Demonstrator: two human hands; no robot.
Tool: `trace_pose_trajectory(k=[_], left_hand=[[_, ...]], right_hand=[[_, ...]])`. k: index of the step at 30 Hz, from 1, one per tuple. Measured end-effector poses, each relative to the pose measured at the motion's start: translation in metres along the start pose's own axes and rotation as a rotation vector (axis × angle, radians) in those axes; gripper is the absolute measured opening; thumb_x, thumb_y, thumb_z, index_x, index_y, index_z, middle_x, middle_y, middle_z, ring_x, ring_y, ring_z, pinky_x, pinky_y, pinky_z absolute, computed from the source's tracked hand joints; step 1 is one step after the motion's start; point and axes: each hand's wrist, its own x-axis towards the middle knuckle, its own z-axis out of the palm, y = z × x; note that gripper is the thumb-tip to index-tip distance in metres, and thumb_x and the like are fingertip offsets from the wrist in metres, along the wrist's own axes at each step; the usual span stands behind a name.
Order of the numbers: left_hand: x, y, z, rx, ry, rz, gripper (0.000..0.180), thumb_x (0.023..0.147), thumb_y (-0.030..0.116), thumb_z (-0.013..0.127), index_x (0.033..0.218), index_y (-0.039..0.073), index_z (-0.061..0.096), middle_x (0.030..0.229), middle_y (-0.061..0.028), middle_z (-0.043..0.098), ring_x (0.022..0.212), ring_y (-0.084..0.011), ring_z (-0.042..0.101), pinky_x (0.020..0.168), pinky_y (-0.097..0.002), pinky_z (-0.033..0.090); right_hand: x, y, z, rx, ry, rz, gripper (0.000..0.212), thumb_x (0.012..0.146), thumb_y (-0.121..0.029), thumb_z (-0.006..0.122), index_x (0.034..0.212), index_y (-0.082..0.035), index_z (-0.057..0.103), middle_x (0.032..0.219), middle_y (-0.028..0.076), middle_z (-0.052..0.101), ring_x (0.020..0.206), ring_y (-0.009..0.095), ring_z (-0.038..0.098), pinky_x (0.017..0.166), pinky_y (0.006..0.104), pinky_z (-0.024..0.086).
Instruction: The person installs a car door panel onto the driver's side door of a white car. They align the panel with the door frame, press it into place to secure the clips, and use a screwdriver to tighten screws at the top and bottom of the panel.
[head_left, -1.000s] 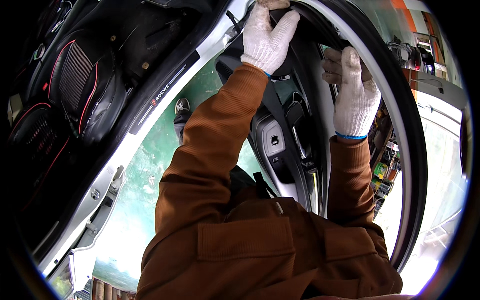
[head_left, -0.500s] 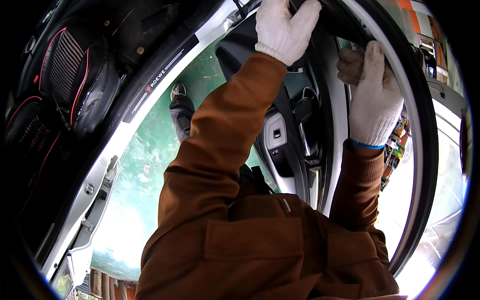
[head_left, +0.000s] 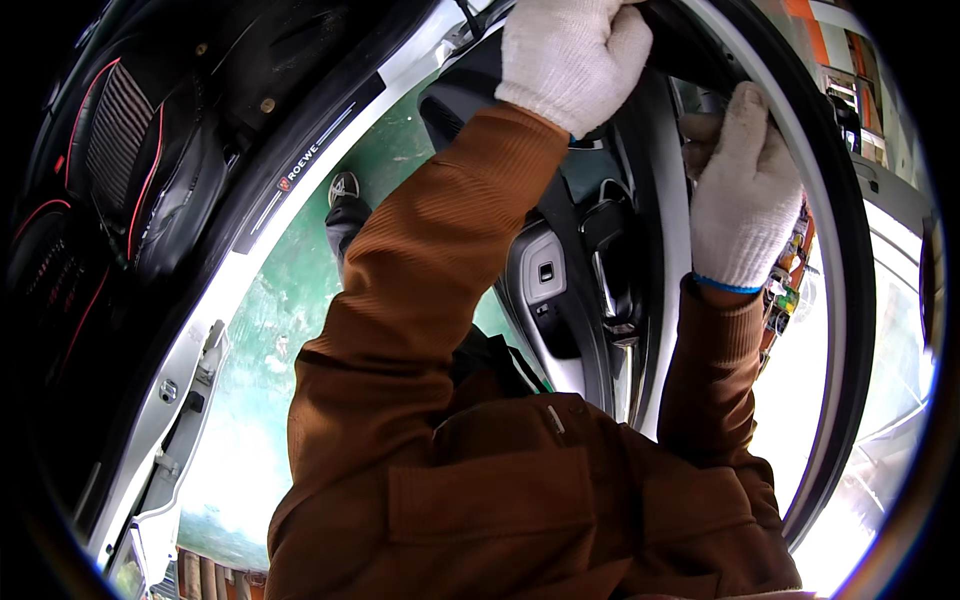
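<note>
At the top edge, my left hand (head_left: 575, 68), in a white knitted glove, bends its thumb and fingers toward each other beside dark trim. Its fingertips are cut off by the picture's edge, so what they pinch is hidden. My right hand (head_left: 745, 200), gloved too, is at the door's window frame (head_left: 808, 150). One finger lies up along the frame, while greyed fingertips curl at its inner side. Between my arms is the car door's inner panel (head_left: 540, 265), with a grey switch plate and a pull handle (head_left: 605, 285).
On the left, the car body's sill (head_left: 250, 235) runs diagonally, with black red-trimmed seats (head_left: 120, 150) behind it. The green floor (head_left: 270, 330) and a shoe (head_left: 343, 187) show between sill and door. Shelves with coloured goods (head_left: 785, 290) stand beyond the door.
My left hand has shifted slightly, and its thumb has drawn nearer the fingers. The right hand stays at the window frame, a little lower. The view has moved slightly.
</note>
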Motion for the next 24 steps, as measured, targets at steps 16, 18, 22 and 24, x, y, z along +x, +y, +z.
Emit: trace_pose_trajectory(k=[16, 18, 22, 24], left_hand=[[0.004, -0.003, -0.029, 0.006, -0.283, -0.325, 0.03, 0.103, 0.016, 0.066, 0.126, -0.004, 0.072, 0.125, -0.0138, 0.074, 0.121, -0.0244, 0.069, 0.111, -0.0322, 0.048], [0.009, -0.004, -0.032, -0.437, -0.081, -0.63, 0.027, 0.105, 0.015, 0.066, 0.125, -0.002, 0.072, 0.122, -0.0103, 0.075, 0.118, -0.019, 0.069, 0.108, -0.0298, 0.05], [0.049, -0.002, -0.053, -0.152, -0.363, -0.861, 0.04, 0.101, 0.031, 0.075, 0.124, -0.002, 0.073, 0.109, -0.0044, 0.074, 0.1, -0.0127, 0.066, 0.094, -0.0268, 0.051], [0.068, 0.0, -0.05, -0.158, -0.581, -0.802, 0.051, 0.096, 0.037, 0.08, 0.126, -0.004, 0.072, 0.117, -0.0124, 0.076, 0.111, -0.0201, 0.069, 0.102, -0.0323, 0.051]], right_hand=[[0.01, 0.012, -0.005, 0.112, -0.065, -0.001, 0.039, 0.112, -0.029, 0.06, 0.099, 0.004, 0.075, 0.071, 0.011, 0.068, 0.064, 0.018, 0.071, 0.059, 0.0334, 0.056], [0.008, 0.013, -0.006, 0.123, -0.068, 0.033, 0.039, 0.111, -0.031, 0.06, 0.1, 0.003, 0.076, 0.072, 0.012, 0.07, 0.063, 0.019, 0.071, 0.059, 0.0342, 0.056], [0.011, 0.005, -0.005, 0.048, -0.047, 0.045, 0.038, 0.109, -0.032, 0.062, 0.102, 0.003, 0.077, 0.077, 0.019, 0.072, 0.067, 0.033, 0.072, 0.063, 0.0411, 0.057], [0.015, 0.0, -0.007, 0.016, -0.077, 0.067, 0.039, 0.108, -0.033, 0.064, 0.103, 0.004, 0.077, 0.078, 0.023, 0.072, 0.069, 0.039, 0.072, 0.065, 0.0438, 0.057]])
